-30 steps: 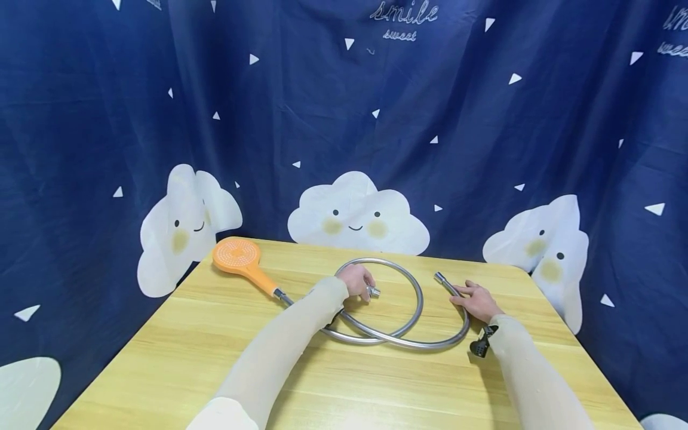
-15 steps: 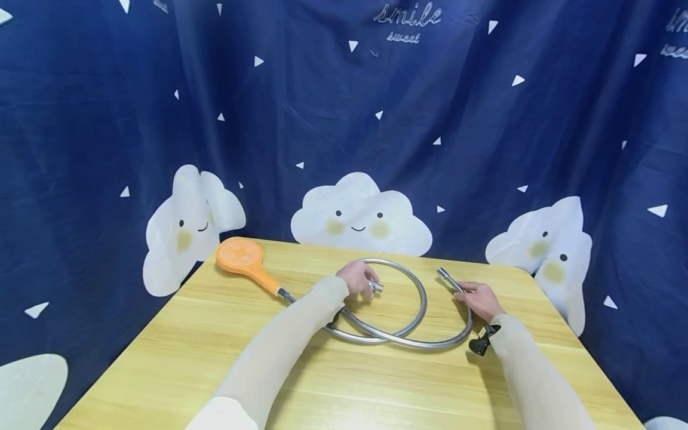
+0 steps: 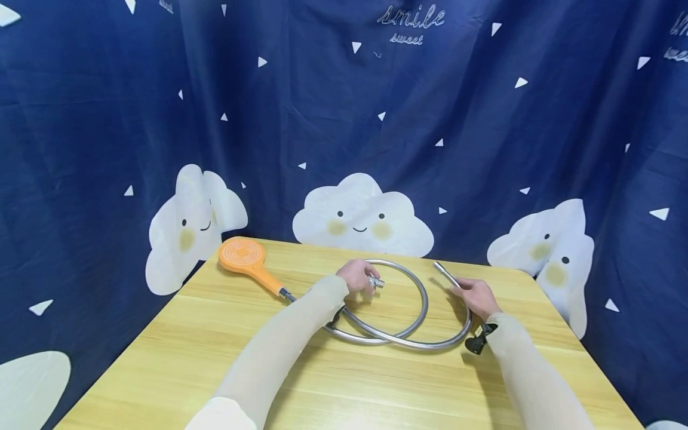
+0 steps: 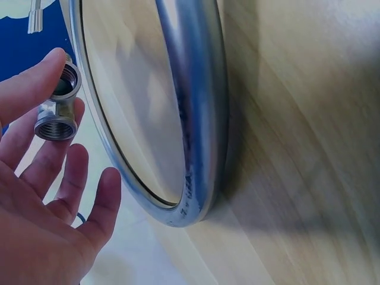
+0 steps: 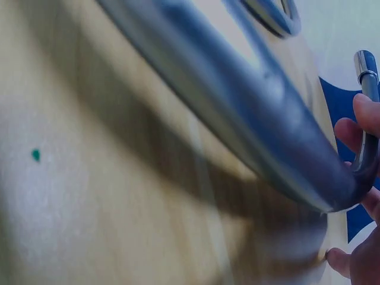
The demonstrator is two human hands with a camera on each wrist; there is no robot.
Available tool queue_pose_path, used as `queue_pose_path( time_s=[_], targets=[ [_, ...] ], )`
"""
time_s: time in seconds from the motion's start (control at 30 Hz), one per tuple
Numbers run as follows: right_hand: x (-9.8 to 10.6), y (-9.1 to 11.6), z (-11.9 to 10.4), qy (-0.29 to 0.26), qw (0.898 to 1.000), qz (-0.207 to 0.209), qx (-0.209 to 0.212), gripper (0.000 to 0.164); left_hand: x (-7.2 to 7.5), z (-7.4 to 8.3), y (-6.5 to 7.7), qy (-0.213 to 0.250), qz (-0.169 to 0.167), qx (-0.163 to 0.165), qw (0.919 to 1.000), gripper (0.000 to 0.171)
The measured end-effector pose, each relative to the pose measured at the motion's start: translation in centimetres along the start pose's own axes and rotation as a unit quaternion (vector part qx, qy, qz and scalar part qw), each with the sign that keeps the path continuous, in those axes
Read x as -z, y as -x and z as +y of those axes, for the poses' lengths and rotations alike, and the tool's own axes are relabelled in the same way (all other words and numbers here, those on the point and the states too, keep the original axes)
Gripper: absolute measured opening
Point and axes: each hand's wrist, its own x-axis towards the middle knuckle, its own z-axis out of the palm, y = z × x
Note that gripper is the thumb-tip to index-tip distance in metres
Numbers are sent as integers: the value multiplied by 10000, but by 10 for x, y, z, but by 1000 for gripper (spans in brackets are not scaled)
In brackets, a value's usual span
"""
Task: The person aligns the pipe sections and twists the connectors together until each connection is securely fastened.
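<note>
My left hand (image 3: 357,277) pinches a small metal pipe tee fitting (image 4: 57,113) between thumb and fingers, its threaded openings showing in the left wrist view. Over on the right, my right hand (image 3: 477,297) holds the grey shower hose (image 3: 424,344) a little below its free end, where a shiny metal connector (image 5: 365,62) points up and away to the left. The hose loops across the table between both hands. Its other end runs under my left forearm to an orange shower head (image 3: 242,255), which lies face up at the back left.
The wooden table (image 3: 344,382) carries the hose and shower head. Behind it hangs a dark blue curtain (image 3: 322,89) printed with clouds and triangles. The table's back edge lies close beyond both hands.
My right fingers have closed round the hose near its free end and raised that end off the table. My left hand has lifted the tee fitting slightly.
</note>
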Motion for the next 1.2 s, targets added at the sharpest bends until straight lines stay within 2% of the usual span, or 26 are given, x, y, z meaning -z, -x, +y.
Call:
queue_pose_path(
  time_s=[0.3,0.4,0.63,0.87,1.13,1.2],
  targets=[
    [1,-3,-3,-18,10000,29,-18,43,1,-2,0,25,29,39,10000,40],
    [3,-5,-2,94,9999,33,69,37,2,-2,1,18,50,41,10000,41],
    [7,-10,-6,196,9984,-257,455,21,5,0,5,-35,156,-6,9999,40],
    [7,-11,-8,39,9966,-554,609,30,4,4,8,147,135,3,9998,39],
    [7,-15,-11,-144,9952,-681,691,26,4,4,9,146,112,-56,9998,39],
    [7,-16,-12,-164,9946,-726,721,30,4,5,11,176,91,-78,9998,39]
  ],
)
